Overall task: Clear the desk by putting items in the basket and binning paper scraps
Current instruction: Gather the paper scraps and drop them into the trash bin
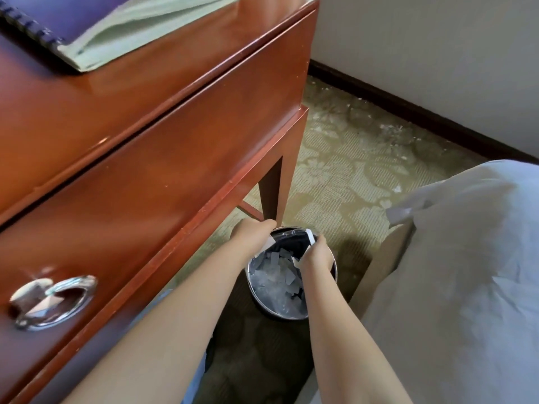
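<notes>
A shiny metal bin [264,301] stands on the carpet beside the desk's leg, with several white paper scraps [277,272] lying inside it. Both my arms reach down over its mouth. My left hand [252,231] is curled at the bin's far left rim and holds a white scrap whose corner shows below the fingers. My right hand [318,253] grips another white paper strip [309,237] at the bin's right rim. The wooden desk [131,126] fills the left of the view.
A purple spiral notebook [96,21] with pale green pages lies on the desk top. A drawer with a chrome handle [52,301] faces me. A bed with white covers [466,272] stands to the right. Small white bits litter the patterned carpet [364,147] by the wall.
</notes>
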`<state>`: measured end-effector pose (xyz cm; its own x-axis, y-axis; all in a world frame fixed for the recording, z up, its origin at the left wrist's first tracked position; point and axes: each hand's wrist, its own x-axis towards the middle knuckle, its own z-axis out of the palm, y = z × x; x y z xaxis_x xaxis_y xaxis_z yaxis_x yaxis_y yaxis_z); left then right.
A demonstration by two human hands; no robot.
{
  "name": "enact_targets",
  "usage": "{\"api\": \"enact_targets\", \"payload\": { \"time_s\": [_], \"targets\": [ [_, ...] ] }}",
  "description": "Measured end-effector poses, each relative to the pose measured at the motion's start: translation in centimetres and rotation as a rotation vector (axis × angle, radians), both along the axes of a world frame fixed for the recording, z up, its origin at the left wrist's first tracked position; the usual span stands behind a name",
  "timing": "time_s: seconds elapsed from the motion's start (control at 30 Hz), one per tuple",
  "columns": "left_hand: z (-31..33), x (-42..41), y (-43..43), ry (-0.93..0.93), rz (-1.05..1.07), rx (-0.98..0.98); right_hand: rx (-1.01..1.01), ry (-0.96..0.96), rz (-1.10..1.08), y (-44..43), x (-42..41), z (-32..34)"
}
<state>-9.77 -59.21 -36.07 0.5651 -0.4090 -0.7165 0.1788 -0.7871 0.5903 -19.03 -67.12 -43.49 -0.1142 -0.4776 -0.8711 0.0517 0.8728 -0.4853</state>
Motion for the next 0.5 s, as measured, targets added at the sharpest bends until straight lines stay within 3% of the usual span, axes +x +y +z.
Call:
{"api": "enact_targets", "payload": {
  "time_s": [0.23, 0.37, 0.5],
  "targets": [
    [-1.6, -0.5, -0.6, 0.170, 0.195, 0.014, 0.077, -0.059, 0.250, -0.1, -0.1, -2.2],
    [-1.9, -1.0, -1.3, 0.271, 0.309, 0.002, 0.141, 0.023, 0.472, -0.9, -1.0, -1.4],
    [-2.6, -1.6, -1.9, 0.377, 0.416, -0.026, 0.047, 0.055, 0.586, -2.4, -1.5, -1.6]
  ]
}}
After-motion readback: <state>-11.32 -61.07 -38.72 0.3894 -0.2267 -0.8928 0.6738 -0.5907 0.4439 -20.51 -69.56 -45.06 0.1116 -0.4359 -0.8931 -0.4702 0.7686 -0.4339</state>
